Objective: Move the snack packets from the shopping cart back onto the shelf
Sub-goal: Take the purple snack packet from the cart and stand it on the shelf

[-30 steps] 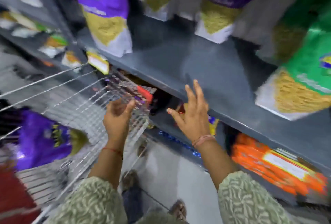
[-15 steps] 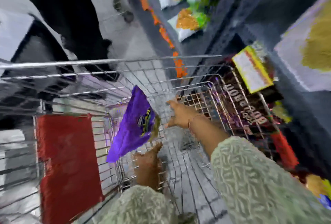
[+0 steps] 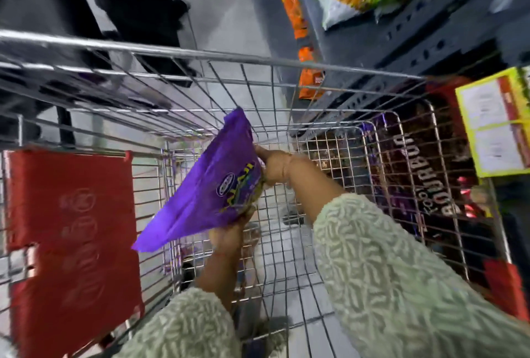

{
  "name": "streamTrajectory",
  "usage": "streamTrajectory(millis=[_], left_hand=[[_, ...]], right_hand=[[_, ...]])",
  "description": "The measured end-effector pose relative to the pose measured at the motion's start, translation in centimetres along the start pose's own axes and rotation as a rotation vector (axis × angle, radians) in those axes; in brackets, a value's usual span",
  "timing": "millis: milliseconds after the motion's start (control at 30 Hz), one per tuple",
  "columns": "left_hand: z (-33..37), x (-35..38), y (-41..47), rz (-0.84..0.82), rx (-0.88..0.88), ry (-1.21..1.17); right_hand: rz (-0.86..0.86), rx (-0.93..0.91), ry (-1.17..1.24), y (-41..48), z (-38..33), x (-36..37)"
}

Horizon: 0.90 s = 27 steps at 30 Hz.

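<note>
Grey shop flooring showed through the wire mesh of the shopping cart (image 3: 200, 55), which stood close beside a dark metal shelf (image 3: 415, 39) holding green and orange snack bags. Inside the basket both hands were closed on one purple snack packet (image 3: 209, 185), lifted clear of the mesh floor and tilted. The right hand (image 3: 276, 167) pinched the packet's far side edge, and the left hand (image 3: 229, 236) gripped its lower corner from beneath; the free end of the packet trailed away from both grips towards a red panel (image 3: 71, 228) on the cart's seat flap.

The packet looked light, soft and air-filled, with a glossy film that was probably slippery, so its crimped seams and corners seemed the surest places to hold; squeezing the middle risked crushing the contents. Beyond the grips the top rail crossed the view, and the packet would have to rise over it. Above the grips the basket stood open. To the side of the right hand the wire wall lay near, with dark biscuit packs behind it.
</note>
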<state>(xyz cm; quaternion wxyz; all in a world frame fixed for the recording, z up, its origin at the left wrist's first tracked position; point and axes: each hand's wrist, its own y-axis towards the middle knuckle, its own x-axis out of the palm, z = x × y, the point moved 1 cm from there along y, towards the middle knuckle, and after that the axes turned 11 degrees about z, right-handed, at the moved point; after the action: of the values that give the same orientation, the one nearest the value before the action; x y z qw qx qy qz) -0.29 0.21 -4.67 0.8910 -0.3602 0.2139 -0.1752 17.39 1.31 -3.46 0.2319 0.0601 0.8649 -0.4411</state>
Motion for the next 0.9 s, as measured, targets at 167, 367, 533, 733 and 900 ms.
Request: streamTrajectory(millis=[167, 367, 533, 733, 900], left_hand=[[3.1, -2.8, -3.3, -0.115, 0.218, 0.129], [9.4, -4.5, -13.3, -0.338, 0.545, 0.248], [11.1, -3.0, -20.7, -0.617, 0.726, 0.182], [11.7, 4.3, -28.7, -0.945, 0.841, 0.249], [12.5, 14.1, -34.6, -1.235, 0.897, 0.343]], right_hand=[[0.165, -0.011, 0.340, -10.6, 2.2, -1.0], [0.513, -0.119, 0.729, -25.1, 3.4, -0.3], [0.847, -0.273, 0.931, -36.3, 4.7, 1.1], [1.237, -0.254, 1.152, -46.4, 9.6, 2.7], [1.621, -0.151, 1.120, -50.3, 15.0, 1.5]])
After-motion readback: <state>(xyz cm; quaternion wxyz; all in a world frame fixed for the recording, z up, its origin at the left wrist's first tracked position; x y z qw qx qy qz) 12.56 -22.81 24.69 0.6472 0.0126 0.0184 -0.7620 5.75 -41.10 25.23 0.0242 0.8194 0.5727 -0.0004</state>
